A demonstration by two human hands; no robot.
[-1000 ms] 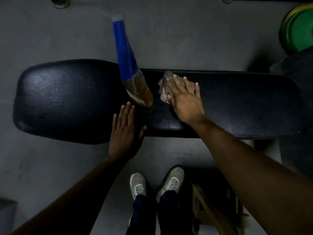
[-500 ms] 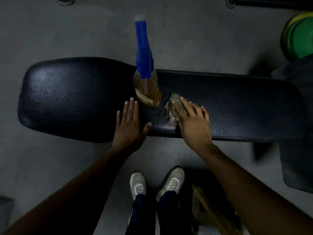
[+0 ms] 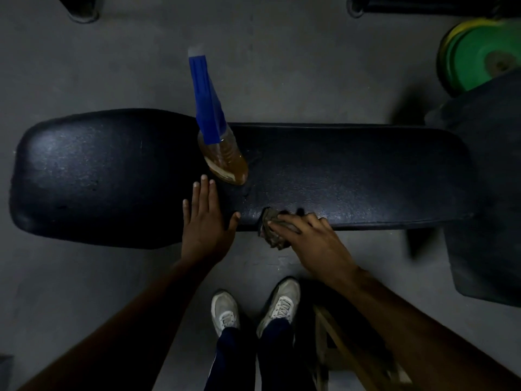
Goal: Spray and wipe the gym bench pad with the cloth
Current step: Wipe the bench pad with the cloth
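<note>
On the near edge of the gym bench pad [image 3: 352, 176], the right hand [image 3: 313, 241] presses the cloth [image 3: 272, 230] to rub. Left hand [image 3: 205, 221] lies flat, probably for balance. Spray bottle [image 3: 218, 142] stands close, ready.

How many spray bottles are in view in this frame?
1. The spray bottle stands on the bench pad, just beyond the left hand. Others could sit outside the dim frame edges.

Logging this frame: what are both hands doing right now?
Left hand: open, flat on the bench pad.
Right hand: presses the cloth at the pad's near edge.
</note>
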